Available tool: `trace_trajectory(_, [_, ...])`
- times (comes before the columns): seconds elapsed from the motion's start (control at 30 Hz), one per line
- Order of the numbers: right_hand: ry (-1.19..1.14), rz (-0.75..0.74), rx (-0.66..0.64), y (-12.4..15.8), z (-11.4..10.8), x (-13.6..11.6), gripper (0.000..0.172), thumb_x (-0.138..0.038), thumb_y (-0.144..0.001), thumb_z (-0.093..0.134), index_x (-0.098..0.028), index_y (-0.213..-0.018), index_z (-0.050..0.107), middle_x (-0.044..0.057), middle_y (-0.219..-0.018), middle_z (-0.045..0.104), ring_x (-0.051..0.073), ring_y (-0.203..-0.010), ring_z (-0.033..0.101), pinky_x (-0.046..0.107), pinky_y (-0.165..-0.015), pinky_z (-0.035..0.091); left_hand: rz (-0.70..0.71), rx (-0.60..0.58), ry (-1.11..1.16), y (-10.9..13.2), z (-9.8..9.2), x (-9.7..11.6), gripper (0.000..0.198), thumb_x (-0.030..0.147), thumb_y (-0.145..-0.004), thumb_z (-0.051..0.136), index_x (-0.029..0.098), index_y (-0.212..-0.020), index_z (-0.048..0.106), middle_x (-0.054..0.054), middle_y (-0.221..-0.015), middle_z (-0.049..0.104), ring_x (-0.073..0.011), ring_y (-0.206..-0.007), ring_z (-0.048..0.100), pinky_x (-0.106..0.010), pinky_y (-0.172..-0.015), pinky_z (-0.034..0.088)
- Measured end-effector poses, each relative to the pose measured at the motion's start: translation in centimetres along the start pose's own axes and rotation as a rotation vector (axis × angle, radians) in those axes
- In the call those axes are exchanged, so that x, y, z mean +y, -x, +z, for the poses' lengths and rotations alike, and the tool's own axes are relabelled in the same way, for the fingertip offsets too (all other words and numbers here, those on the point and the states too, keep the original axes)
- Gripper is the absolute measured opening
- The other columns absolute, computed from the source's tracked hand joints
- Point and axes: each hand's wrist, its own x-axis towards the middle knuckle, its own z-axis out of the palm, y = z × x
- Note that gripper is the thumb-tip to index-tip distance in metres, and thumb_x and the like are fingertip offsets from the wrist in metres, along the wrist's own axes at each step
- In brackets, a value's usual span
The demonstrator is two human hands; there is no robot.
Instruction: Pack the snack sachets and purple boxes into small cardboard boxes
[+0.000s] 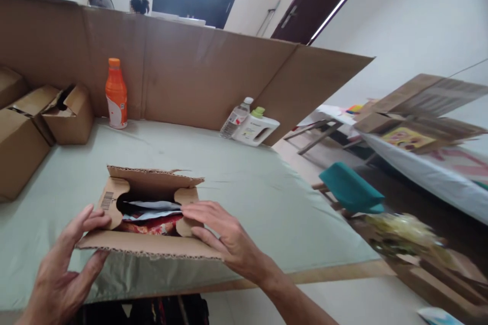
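Note:
An opened cardboard box (152, 248) sits near the front edge of the table, its long front and back flaps raised and a barcode on its left side flap. Inside lie red printed packets (152, 225) and pale blue-grey packets (154, 205); what is beneath them is hidden. My left hand (70, 259) grips the box's front left corner, fingers on the side flap and thumb under the front flap. On the opposite side, my right hand (219, 228) holds the right side flap, fingers reaching over it toward the packets and thumb by the front flap.
More cardboard boxes (72, 122) stand at the left. Along a cardboard screen (183, 71) are an orange bottle (116, 94), a clear bottle (236, 121) and a white jug (253, 129). To the right are a teal chair (348, 188) and a second table with flattened cardboard (423, 96).

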Motion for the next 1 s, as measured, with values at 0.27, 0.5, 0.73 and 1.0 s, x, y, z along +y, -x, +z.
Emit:
trace_trajectory(0.27, [0.044, 0.094, 0.396, 0.0, -0.4, 1.2, 0.049, -0.034, -0.105, 0.051, -0.028, -0.153, 0.045, 0.013, -0.158, 0.046, 0.03, -0.144, 0.046, 0.053, -0.113, 0.046, 0.02, 0.127, -0.211, -2.6, 1.1, 0.8, 0.059, 0.045, -0.097, 0.058, 0.031, -0.152, 0.041, -0.008, -0.129, 0.064, -0.0267, -0.112, 0.067, -0.042, -0.094, 0.059])
trace_trajectory(0.5, [0.169, -0.16, -0.116, -0.9, 0.4, 2.4, 0.059, -0.052, -0.108, 0.037, -0.022, -0.159, 0.039, 0.014, -0.148, 0.058, 0.031, -0.139, 0.052, 0.054, -0.116, 0.04, 0.181, -0.044, -0.284, -3.2, 1.5, 0.3, 0.052, 0.02, -0.097, 0.053, 0.037, -0.146, 0.046, -0.006, -0.17, 0.017, -0.0345, -0.149, 0.034, -0.057, -0.113, 0.046])
trace_trajectory(0.73, [0.219, 0.091, 0.102, 5.3, 3.7, 4.1, 0.061, -0.046, -0.104, 0.048, -0.035, -0.162, 0.031, 0.008, -0.17, 0.025, 0.038, -0.15, 0.036, 0.054, -0.112, 0.047, 0.3, -0.359, -0.102, -5.2, 0.9, -0.9, 0.044, 0.017, -0.093, 0.049, 0.023, -0.136, 0.057, -0.012, -0.157, 0.046, -0.0301, -0.154, 0.028, -0.057, -0.119, 0.039])
trace_trajectory(1.0, [-0.052, 0.323, 0.124, -0.8, 9.7, 8.1, 0.069, -0.038, -0.104, 0.047, -0.027, -0.166, 0.018, 0.012, -0.16, 0.045, 0.03, -0.143, 0.049, 0.046, -0.11, 0.051, 0.235, -0.091, -0.422, 1.2, 0.3, -0.7, 0.065, 0.016, -0.085, 0.061, 0.024, -0.147, 0.044, -0.014, -0.156, 0.045, -0.0369, -0.152, 0.024, -0.062, -0.113, 0.041])
